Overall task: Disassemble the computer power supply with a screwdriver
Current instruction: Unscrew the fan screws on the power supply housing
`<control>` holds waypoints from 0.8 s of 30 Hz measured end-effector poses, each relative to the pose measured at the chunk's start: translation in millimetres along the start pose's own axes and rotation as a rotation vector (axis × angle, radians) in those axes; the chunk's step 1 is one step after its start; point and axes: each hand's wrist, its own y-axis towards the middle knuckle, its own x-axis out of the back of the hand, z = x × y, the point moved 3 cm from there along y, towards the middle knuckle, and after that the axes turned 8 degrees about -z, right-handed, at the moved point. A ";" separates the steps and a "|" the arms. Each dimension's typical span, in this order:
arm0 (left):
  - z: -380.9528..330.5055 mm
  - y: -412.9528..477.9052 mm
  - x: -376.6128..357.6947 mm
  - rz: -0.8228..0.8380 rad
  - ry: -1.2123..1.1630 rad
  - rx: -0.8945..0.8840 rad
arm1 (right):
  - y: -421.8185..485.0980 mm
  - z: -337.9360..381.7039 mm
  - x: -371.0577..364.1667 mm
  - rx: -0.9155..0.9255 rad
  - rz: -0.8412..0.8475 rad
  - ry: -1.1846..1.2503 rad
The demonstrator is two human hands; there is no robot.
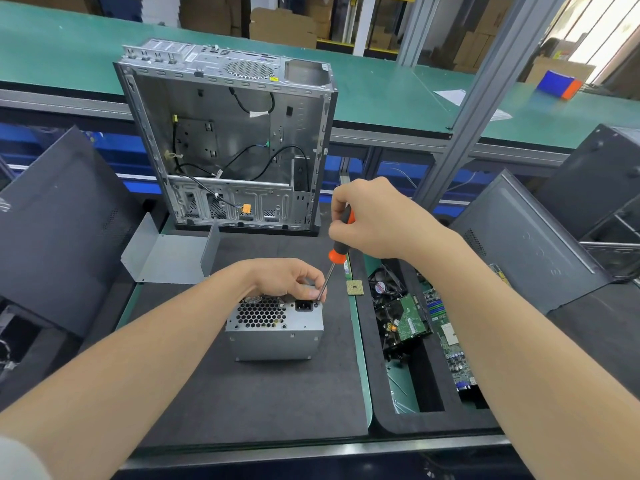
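Though open, case (242, 112) with loose cables (292, 146)

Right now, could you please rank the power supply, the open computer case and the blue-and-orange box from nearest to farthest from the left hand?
1. power supply, directly under the left hand.
2. open computer case, behind it.
3. blue-and-orange box, far back right.

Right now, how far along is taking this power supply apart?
Done: the power supply sits on the mat, out of the nearly bare computer case. In hand: the left hand holds its top while the right hand sets the screwdriver at a corner by the socket. Left: its casing looks closed, so opening it remains.
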 end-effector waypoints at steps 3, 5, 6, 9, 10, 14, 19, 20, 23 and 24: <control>-0.7 0.5 0.1 -0.003 -0.010 0.000 | 0.3 -0.9 0.6 0.000 -0.004 -0.003; -0.6 0.8 0.1 -0.003 -0.014 0.000 | 0.3 -1.0 1.1 0.002 -0.001 -0.005; -0.3 1.2 0.2 -0.003 -0.009 -0.001 | 0.4 -1.0 1.5 0.002 0.001 -0.005; 1.4 2.9 0.3 0.002 -0.006 -0.002 | -0.2 -1.8 2.8 -0.008 0.005 -0.002; 1.8 3.5 0.2 0.008 -0.008 -0.004 | -0.4 -2.5 3.2 -0.013 0.004 0.002; 4.3 5.2 0.9 0.022 0.021 -0.004 | -1.6 -4.0 2.4 -0.028 0.006 0.015; 7.7 7.9 1.4 0.020 0.028 -0.014 | -1.8 -4.4 3.6 -0.036 0.005 0.022; 7.8 8.1 1.5 0.021 0.032 -0.017 | -1.6 -4.8 4.0 -0.039 0.004 0.022; 8.9 8.6 1.8 0.031 0.040 -0.024 | -0.7 -4.0 3.9 -0.043 0.004 0.019; 9.9 9.1 1.9 0.032 0.040 -0.024 | -0.6 -3.3 3.5 -0.041 0.007 0.018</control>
